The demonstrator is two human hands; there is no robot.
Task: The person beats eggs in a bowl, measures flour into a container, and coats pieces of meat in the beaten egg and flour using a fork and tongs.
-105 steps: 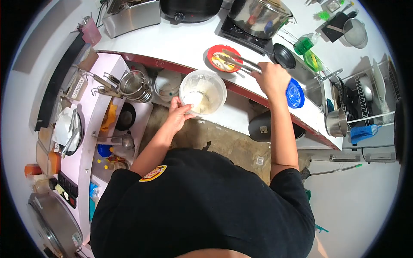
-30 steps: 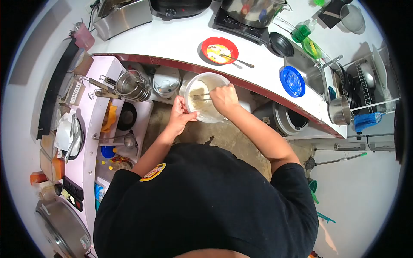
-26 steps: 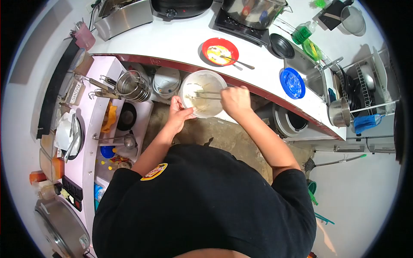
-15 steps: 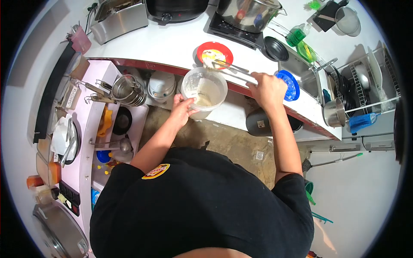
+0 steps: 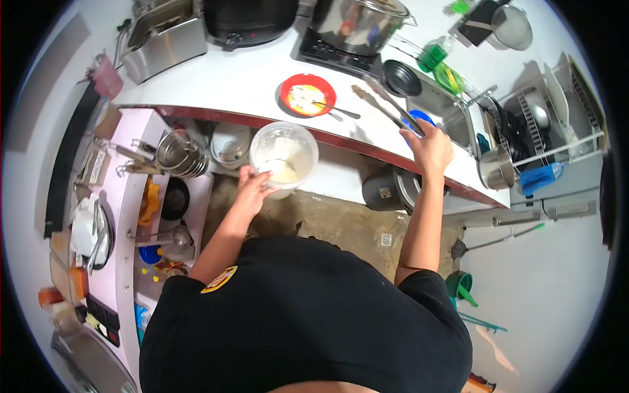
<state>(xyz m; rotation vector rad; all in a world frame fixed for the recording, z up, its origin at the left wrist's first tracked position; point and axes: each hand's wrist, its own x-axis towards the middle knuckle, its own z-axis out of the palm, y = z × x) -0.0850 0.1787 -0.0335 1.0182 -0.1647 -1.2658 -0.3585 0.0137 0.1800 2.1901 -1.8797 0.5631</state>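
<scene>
My left hand point(image 5: 252, 188) grips the rim of a clear plastic tub point(image 5: 284, 154) with whitish contents, held by the counter's front edge. My right hand point(image 5: 431, 147) holds metal tongs point(image 5: 386, 105) over the counter, their arms apart and nothing visible between the tips. On the counter, left of the tongs, sits a red bowl point(image 5: 308, 95) with yellow and white food and a spoon point(image 5: 341, 111) resting in it. A blue plate point(image 5: 419, 120) lies partly hidden behind my right hand and the tongs.
A large pot point(image 5: 359, 26) stands on a black cooktop point(image 5: 337, 56) at the back. Beside the sink point(image 5: 445, 111) is a black bowl point(image 5: 401, 78). Strainers point(image 5: 178, 154) hang off the pink shelf at left. A dark bin point(image 5: 386, 190) stands beneath the counter.
My right hand and the tongs have moved from above the red bowl toward the right, and the tongs now spread apart. The view has shifted, and the tub stays in my left hand.
</scene>
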